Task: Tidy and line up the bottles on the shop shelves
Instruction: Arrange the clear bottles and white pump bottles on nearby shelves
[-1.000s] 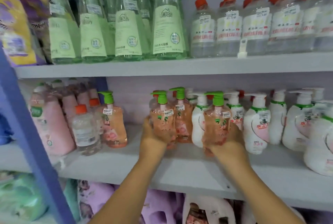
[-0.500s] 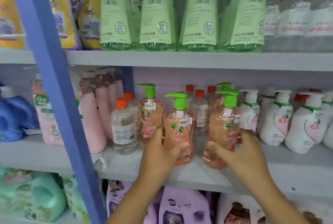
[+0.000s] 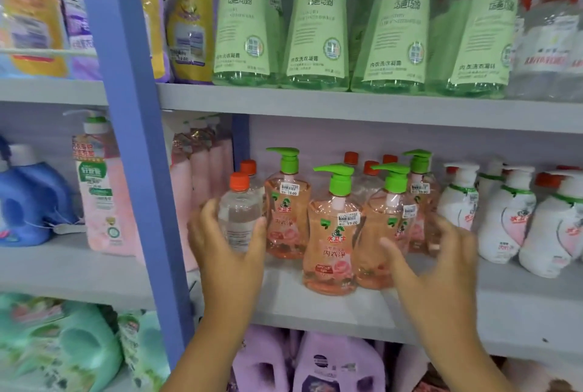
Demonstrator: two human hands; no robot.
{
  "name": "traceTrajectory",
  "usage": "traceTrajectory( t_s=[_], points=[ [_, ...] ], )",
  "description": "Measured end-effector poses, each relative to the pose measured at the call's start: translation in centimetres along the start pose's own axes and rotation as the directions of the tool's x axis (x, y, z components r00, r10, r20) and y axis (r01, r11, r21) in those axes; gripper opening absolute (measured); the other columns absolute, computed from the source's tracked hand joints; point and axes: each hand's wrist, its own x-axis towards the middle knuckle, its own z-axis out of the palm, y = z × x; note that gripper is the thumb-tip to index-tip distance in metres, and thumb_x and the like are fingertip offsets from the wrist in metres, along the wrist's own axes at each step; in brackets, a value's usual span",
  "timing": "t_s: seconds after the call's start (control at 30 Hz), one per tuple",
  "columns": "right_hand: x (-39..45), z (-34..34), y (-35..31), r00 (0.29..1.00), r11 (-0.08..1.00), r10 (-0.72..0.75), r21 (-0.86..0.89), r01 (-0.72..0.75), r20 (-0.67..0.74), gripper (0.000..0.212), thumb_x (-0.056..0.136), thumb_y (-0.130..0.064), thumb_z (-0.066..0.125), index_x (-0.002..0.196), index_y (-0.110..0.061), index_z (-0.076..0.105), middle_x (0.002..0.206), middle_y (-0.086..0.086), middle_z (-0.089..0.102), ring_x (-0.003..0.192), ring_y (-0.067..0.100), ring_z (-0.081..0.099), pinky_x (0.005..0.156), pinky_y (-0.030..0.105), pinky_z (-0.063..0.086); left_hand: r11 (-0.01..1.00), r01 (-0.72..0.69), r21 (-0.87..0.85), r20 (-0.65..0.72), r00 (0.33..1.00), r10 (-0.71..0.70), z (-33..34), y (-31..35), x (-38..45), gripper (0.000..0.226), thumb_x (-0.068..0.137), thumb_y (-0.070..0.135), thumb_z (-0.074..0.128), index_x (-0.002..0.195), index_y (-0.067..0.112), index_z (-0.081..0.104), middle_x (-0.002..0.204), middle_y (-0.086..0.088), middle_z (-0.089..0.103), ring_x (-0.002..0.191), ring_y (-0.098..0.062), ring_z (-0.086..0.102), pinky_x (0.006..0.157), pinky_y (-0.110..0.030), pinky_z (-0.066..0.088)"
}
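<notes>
Clear plastic bottle with orange screw cap (image 3: 238, 215) stands upright on the grey middle shelf (image 3: 315, 306), near its left end by the blue upright post (image 3: 138, 139), just left of the peach pump bottles with green dispenser heads (image 3: 331, 234). Left hand (image 3: 224, 243) is on it: thumb on the right side, fingers wrapped round the left, pinching the body low down, long axis vertical, so any slide or lift runs straight along the shelf. Right hand (image 3: 432, 253) is spread open, fingers apart, hovering beside the right-hand front pump bottle (image 3: 385, 227); contact unclear due to blur. Left hand is the nearer one for the clear bottle. Versus half a second ago: both hands then gripped the two front pump bottles; now those stand released at the front edge, and the left hand has shifted left onto the clear bottle.
</notes>
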Motion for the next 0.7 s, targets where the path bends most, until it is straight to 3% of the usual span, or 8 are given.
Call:
traceTrajectory(
  t_s=[0.1,0.2,0.3,0.43,0.5,0.57,0.63,0.7],
  points=[
    [-0.4,-0.3,-5.4,0.947,0.943,-0.315,0.139,0.304,0.062,0.028,0.089,-0.027,0.074,0.114,-0.024,0.062,0.110,-0.013,0.053,0.103,0.004,0.057,0.090,0.016,0.044,0.985,0.172,0.007,0.148,0.974,-0.171,0.5,-0.9,1.7,0.068,0.073,0.032,0.085,0.129,0.029,0.047,0.119,0.007,0.060,0.105,-0.015,0.063,0.089,-0.043,0.056],
    [0.9,2.2,-10.5,0.849,0.898,-0.422,0.273,0.345,0.317,0.024,0.091,-0.031,0.068,0.114,-0.027,0.066,0.109,-0.020,0.057,0.104,0.005,0.062,0.092,0.026,0.051,0.982,0.183,-0.038,0.184,0.967,-0.173,0.2,-0.7,1.6,0.055,0.076,0.017,0.082,0.116,0.037,0.049,0.102,0.016,0.064,0.091,0.000,0.065,0.081,-0.032,0.057],
    [3.7,6.1,-14.6,0.772,0.916,-0.396,0.150,0.373,0.497,0.034,0.092,-0.036,0.067,0.124,-0.026,0.064,0.120,-0.010,0.060,0.112,0.007,0.058,0.100,0.030,0.048,0.975,0.185,-0.126,0.220,0.963,-0.154,-1.3,0.5,-0.6,0.057,0.083,0.016,0.080,0.122,0.039,0.044,0.107,0.023,0.061,0.095,0.015,0.059,0.077,-0.007,0.046],
    [7.9,11.2,-18.2,0.671,0.866,-0.299,-0.103,0.489,0.678,0.038,0.098,-0.035,0.058,0.130,-0.015,0.061,0.132,0.006,0.057,0.119,0.024,0.057,0.100,0.034,0.047,0.947,0.221,-0.234,0.265,0.952,-0.156,-3.6,1.4,-3.2,0.071,0.080,0.016,0.082,0.132,0.048,0.044,0.119,0.020,0.064,0.105,0.000,0.065,0.091,-0.032,0.055],
    [9.2,13.2,-19.2,0.620,0.801,-0.237,-0.211,0.560,0.748,0.028,0.099,-0.026,0.056,0.121,-0.009,0.063,0.125,0.009,0.060,0.104,0.025,0.059,0.084,0.027,0.047,0.944,0.208,-0.256,0.252,0.957,-0.143,-4.4,1.7,-3.8,0.074,0.078,0.016,0.084,0.126,0.057,0.045,0.119,0.027,0.064,0.106,0.005,0.063,0.093,-0.025,0.051],
    [10.0,14.7,-19.6,0.600,0.720,-0.188,-0.306,0.622,0.777,0.013,0.097,-0.020,0.057,0.103,-0.010,0.061,0.100,0.007,0.063,0.081,0.022,0.055,0.067,0.025,0.040,0.943,0.209,-0.261,0.246,0.958,-0.145,-5.1,1.9,-4.1,0.073,0.077,0.017,0.084,0.118,0.063,0.045,0.114,0.035,0.062,0.105,0.012,0.060,0.087,-0.015,0.047],
    [10.3,15.6,-19.5,0.601,0.633,-0.147,-0.392,0.668,0.786,0.009,0.096,-0.020,0.058,0.097,-0.013,0.054,0.080,0.002,0.051,0.074,0.022,0.051,0.067,0.026,0.038,0.937,0.221,-0.270,0.239,0.958,-0.157,-5.8,1.8,-4.2,0.072,0.075,0.017,0.085,0.118,0.061,0.046,0.113,0.038,0.061,0.104,0.014,0.059,0.085,-0.012,0.044],
    [10.4,16.3,-19.1,0.603,0.601,-0.118,-0.426,0.676,0.789,0.015,0.096,-0.020,0.059,0.091,-0.010,0.050,0.083,0.004,0.048,0.071,0.021,0.050,0.068,0.028,0.039,0.935,0.225,-0.274,0.228,0.960,-0.164,-6.5,1.4,-4.3,0.072,0.074,0.017,0.086,0.122,0.055,0.047,0.113,0.040,0.061,0.103,0.017,0.058,0.085,-0.010,0.043]
  ],
)
